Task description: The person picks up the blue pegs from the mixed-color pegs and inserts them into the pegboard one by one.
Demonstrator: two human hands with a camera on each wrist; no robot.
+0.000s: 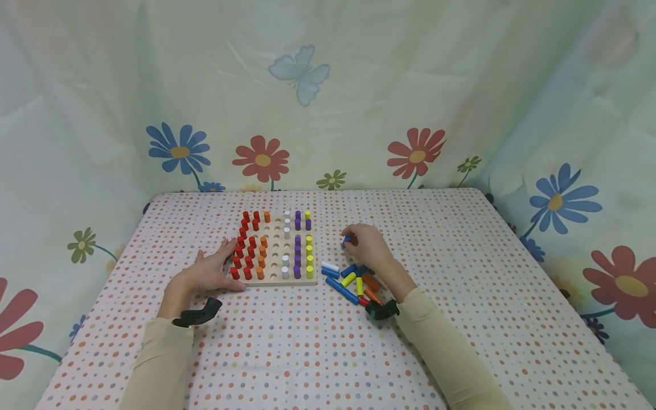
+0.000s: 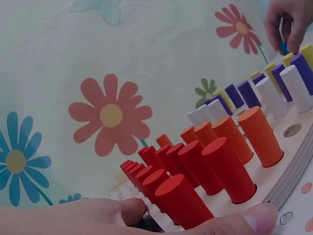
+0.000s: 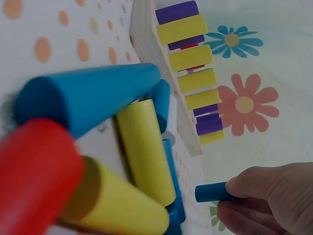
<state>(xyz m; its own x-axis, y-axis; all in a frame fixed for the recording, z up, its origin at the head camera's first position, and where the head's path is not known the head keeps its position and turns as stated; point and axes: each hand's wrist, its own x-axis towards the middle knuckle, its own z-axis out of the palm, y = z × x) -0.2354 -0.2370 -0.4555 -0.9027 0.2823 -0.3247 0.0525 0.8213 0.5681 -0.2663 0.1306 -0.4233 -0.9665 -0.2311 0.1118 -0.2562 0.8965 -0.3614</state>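
Note:
A wooden pegboard (image 1: 279, 282) stands on the table with columns of red pegs (image 2: 230, 169), orange pegs (image 2: 261, 137), white pegs (image 1: 285, 272), purple pegs (image 1: 297, 272) and yellow pegs (image 1: 310, 273); several holes have no peg. My left hand (image 1: 207, 270) rests at its near left corner, thumb along the front edge and fingers stretched beside the left side. Right of the board, my right hand (image 1: 370, 246) pinches a blue peg (image 3: 210, 192) between thumb and fingers, above the tablecloth. The fingers' far side is hidden in the head view.
Loose pegs lie in a pile by the board's right side, below my right hand: a long blue peg (image 1: 341, 290), yellow ones (image 3: 146, 152), a red one (image 3: 36, 181), a white one (image 1: 330, 266) and orange ones (image 1: 372, 295). A dotted cloth (image 1: 287, 353) covers the table; a flowered curtain (image 1: 359, 85) hangs behind.

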